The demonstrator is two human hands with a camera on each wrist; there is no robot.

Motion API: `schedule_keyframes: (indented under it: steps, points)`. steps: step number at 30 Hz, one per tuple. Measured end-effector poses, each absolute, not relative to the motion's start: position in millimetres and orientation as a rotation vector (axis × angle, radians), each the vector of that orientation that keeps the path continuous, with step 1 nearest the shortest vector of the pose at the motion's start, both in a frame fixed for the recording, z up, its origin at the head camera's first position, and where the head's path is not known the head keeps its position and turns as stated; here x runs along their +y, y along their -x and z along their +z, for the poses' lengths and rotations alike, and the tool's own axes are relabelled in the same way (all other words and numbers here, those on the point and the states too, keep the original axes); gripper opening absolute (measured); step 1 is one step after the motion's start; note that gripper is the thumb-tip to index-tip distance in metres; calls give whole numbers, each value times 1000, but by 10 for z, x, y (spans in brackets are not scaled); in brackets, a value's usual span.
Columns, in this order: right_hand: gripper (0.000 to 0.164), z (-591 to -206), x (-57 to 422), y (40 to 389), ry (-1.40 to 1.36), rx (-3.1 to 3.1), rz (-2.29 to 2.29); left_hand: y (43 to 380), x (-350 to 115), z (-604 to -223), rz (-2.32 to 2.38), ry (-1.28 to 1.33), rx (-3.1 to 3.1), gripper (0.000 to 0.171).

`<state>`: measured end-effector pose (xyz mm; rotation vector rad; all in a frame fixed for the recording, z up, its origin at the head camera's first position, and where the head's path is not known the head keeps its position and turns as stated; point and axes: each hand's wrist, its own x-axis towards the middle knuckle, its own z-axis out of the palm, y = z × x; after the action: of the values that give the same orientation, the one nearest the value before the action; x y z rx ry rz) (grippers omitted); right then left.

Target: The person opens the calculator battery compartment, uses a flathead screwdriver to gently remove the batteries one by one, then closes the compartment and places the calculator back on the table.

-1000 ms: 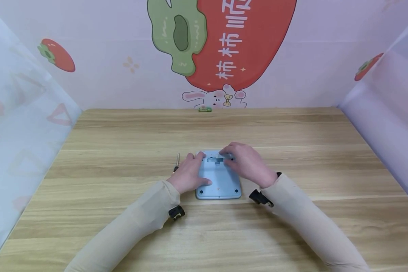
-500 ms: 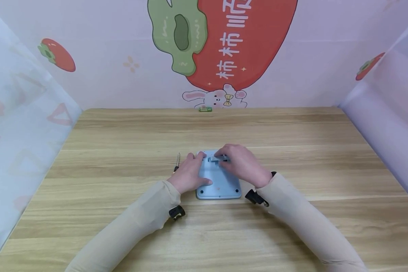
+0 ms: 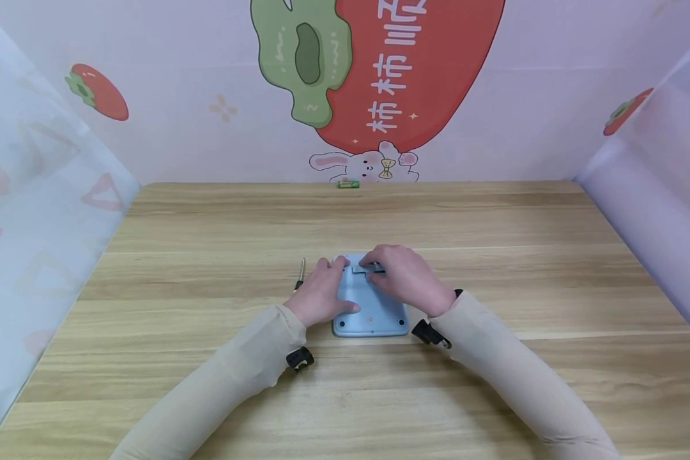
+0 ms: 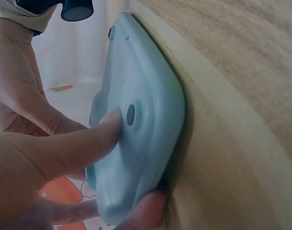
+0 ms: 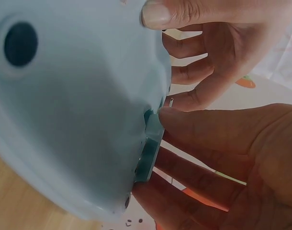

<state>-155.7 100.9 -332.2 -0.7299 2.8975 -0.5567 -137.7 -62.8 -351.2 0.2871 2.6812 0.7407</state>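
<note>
- Head view: my right hand has just slid leftward, taking the small cover over the recess in the pale-blue device; I judge it close to lined up, not yet seated.
- That device lies at the frame's centre on the wood-grained tabletop, my left hand spread over its left side. A slim screwdriver lies just beside; a green battery sits at upper centre.
- Left wrist view: my thumb presses smooth, matte plastic near an oval dark foot; a finger tucks against the rounded side.
- Right wrist view: my grip is narrow, thumb and fingers pinching the thin, glossy cover, tilted slightly proud of the curved shell.
</note>
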Motion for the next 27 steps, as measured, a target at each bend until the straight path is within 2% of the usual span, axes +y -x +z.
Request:
schedule_keyframes:
  steps: [27]
  points:
    - [23, -3430, 1004, 1488, 742, 2989, -579, 1370, -613, -3497, 728, -289, 2683, 78]
